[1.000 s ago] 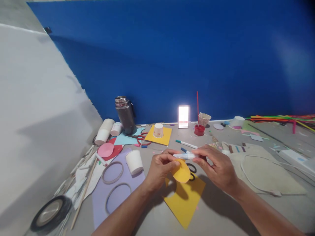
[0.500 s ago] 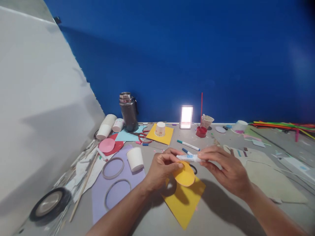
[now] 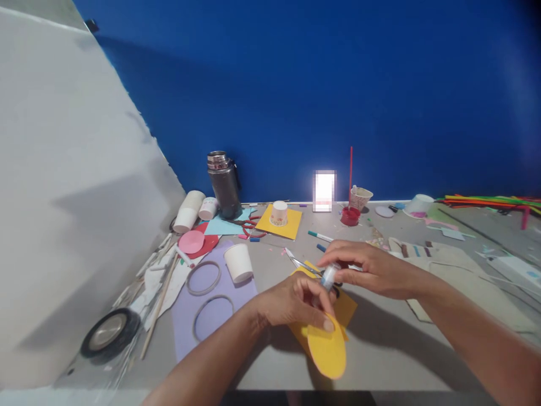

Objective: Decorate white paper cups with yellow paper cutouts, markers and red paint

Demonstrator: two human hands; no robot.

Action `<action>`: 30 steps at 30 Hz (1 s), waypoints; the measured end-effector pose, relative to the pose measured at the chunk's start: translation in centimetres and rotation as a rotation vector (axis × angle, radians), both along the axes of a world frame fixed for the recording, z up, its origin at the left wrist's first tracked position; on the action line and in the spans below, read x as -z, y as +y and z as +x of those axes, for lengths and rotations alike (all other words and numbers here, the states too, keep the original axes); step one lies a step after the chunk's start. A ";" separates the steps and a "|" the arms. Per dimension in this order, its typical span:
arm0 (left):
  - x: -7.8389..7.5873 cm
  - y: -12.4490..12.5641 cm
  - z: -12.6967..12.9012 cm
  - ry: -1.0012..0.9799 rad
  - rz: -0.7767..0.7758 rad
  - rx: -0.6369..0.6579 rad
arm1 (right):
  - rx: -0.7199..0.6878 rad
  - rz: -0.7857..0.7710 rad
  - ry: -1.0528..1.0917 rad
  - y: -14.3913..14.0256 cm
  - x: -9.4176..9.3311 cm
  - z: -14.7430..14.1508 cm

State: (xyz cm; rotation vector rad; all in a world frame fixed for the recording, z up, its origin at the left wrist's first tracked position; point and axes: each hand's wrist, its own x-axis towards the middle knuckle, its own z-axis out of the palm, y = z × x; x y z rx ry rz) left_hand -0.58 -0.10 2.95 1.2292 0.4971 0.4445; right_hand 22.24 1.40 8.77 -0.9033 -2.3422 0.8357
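Note:
My left hand (image 3: 302, 301) is closed, pinching the yellow paper disc (image 3: 329, 352) between thumb and fingers; the disc hangs tilted toward the table's front edge. A white tube with a blue label (image 3: 328, 276), which looks like a glue stick, stands slanted between my hands. Its lower end runs into my left fingers, which partly hide it. The fingers of my right hand (image 3: 367, 268) are closed around its upper end. Beneath my hands lie a yellow paper sheet (image 3: 347, 307) and scissors (image 3: 305, 266) with dark handles, partly covered.
Left of my hands, a white paper cup (image 3: 239, 264) and two grey rings (image 3: 203, 277) rest on purple paper (image 3: 183, 327). Farther back are a dark flask (image 3: 225, 189), a small printed cup (image 3: 279, 214) and a red pot (image 3: 350, 217). A tape roll (image 3: 110, 334) lies at left.
The tube has turned from level to slanted, and my right hand has moved left with it. The yellow disc has come lower and nearer, uncovering the scissors' blades. The view has shifted slightly.

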 end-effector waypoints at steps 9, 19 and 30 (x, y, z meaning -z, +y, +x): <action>0.1 -0.7 0.0 0.096 0.074 -0.053 | 0.207 0.084 0.073 -1.5 3.0 -1.6; -0.1 -0.7 -0.4 0.021 0.046 0.089 | 0.528 0.259 0.891 -0.6 -2.7 7.5; 1.1 0.0 0.3 -0.168 -0.059 -0.095 | 0.749 0.185 -0.631 3.4 10.5 7.6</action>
